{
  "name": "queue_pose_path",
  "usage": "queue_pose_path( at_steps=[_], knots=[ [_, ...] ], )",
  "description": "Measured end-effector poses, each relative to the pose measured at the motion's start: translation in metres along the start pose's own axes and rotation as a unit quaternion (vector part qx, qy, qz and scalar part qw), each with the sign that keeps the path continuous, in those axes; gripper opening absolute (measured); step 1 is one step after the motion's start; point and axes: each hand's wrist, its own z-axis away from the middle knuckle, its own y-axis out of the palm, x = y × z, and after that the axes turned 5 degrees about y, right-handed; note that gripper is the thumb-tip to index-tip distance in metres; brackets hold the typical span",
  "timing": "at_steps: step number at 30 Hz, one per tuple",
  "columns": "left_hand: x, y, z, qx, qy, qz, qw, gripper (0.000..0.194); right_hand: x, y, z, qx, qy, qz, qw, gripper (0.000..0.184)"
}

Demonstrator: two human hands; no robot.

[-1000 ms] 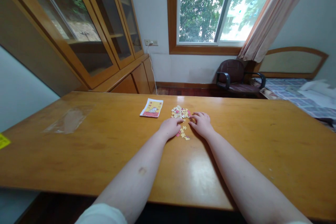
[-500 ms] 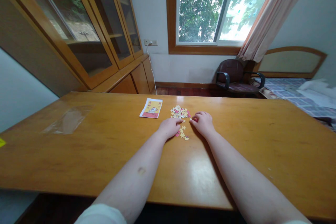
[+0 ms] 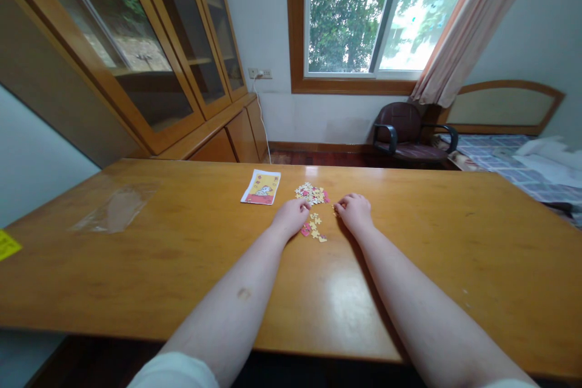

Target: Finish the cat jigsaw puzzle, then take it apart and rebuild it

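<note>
A heap of small jigsaw pieces (image 3: 311, 193), mostly pale with some pink ones, lies on the wooden table (image 3: 191, 267). My left hand (image 3: 291, 216) rests at the heap's near left edge, fingers curled together; whatever they may hold is hidden. My right hand (image 3: 355, 211) is to the right of the heap, fingertips pinched at a small yellow puzzle piece (image 3: 334, 210) on the table. Between the hands and closer to me is a loose group of yellow pieces (image 3: 315, 227), with a pink piece (image 3: 305, 230) at its left, beside my left hand.
A picture card (image 3: 261, 187) with a white animal on yellow and pink lies left of the heap. Further left is a clear plastic bag (image 3: 119, 209). A yellow paper (image 3: 8, 245) shows at the left edge. Beyond the table stands an office chair (image 3: 402, 133).
My left hand has drawn slightly left and its fingers have curled in, uncovering more yellow pieces. My right hand has shifted slightly right, away from the pieces.
</note>
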Motion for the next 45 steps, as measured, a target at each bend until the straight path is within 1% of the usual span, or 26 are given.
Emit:
queue_pose_path(
  at_steps=[3,5,8,12,16,19,22,24,25,28,31,33,36,38,40,42,45],
  knots=[
    [0.002,-0.001,-0.001,-0.017,-0.025,-0.002,1.0,0.024,0.0,-0.001,0.0,-0.006,0.02,0.006,1.0,0.023],
    [0.004,-0.001,-0.002,-0.023,-0.039,0.0,0.999,0.024,0.002,0.0,0.002,-0.007,-0.001,-0.003,1.0,0.027],
    [0.007,0.0,-0.003,-0.035,-0.044,0.002,0.998,0.023,0.006,0.002,0.005,0.008,-0.046,-0.007,0.999,0.031],
    [0.011,0.002,-0.005,-0.044,-0.05,0.002,0.998,0.023,0.009,0.001,0.008,0.028,-0.058,-0.007,0.998,0.027],
    [0.011,0.001,-0.005,-0.043,-0.067,-0.007,0.997,0.024,0.009,-0.002,0.009,0.014,-0.079,-0.036,0.996,0.023],
    [0.009,0.001,-0.004,-0.04,-0.071,-0.012,0.997,0.024,0.01,-0.003,0.01,0.02,-0.141,-0.075,0.987,0.019],
    [0.009,0.001,-0.004,-0.036,-0.068,-0.016,0.997,0.025,0.012,-0.004,0.012,0.065,-0.231,-0.116,0.964,0.02],
    [0.009,0.001,-0.004,-0.036,-0.062,-0.024,0.997,0.026,0.013,-0.003,0.012,0.077,-0.257,-0.129,0.955,0.021],
    [0.009,0.001,-0.004,-0.036,-0.059,-0.029,0.997,0.027,0.013,-0.002,0.012,0.072,-0.255,-0.129,0.956,0.021],
    [0.009,0.002,-0.004,-0.027,-0.046,-0.043,0.998,0.029,0.012,0.001,0.011,0.04,-0.219,-0.119,0.968,0.021],
    [0.007,0.002,-0.003,-0.002,-0.033,-0.051,0.998,0.032,0.01,0.005,0.009,0.025,-0.195,-0.11,0.974,0.02],
    [0.004,0.001,-0.001,0.021,-0.018,-0.051,0.998,0.033,0.009,0.007,0.008,0.021,-0.188,-0.106,0.976,0.021],
    [-0.001,0.001,0.001,0.058,0.023,-0.052,0.997,0.035,0.009,0.006,0.008,0.031,-0.189,-0.102,0.976,0.022],
    [-0.003,0.002,0.002,0.066,0.035,-0.052,0.996,0.035,0.01,0.005,0.009,0.046,-0.2,-0.099,0.974,0.023],
    [-0.003,0.002,0.002,0.052,0.025,-0.048,0.997,0.036,0.011,0.004,0.01,0.058,-0.213,-0.093,0.971,0.023],
    [-0.001,0.002,0.0,0.023,0.008,-0.04,0.999,0.035,0.011,0.005,0.011,0.061,-0.221,-0.086,0.97,0.023],
    [0.003,0.002,-0.002,-0.024,-0.012,-0.029,0.999,0.031,0.01,0.008,0.009,0.056,-0.218,-0.08,0.971,0.016]
  ],
)
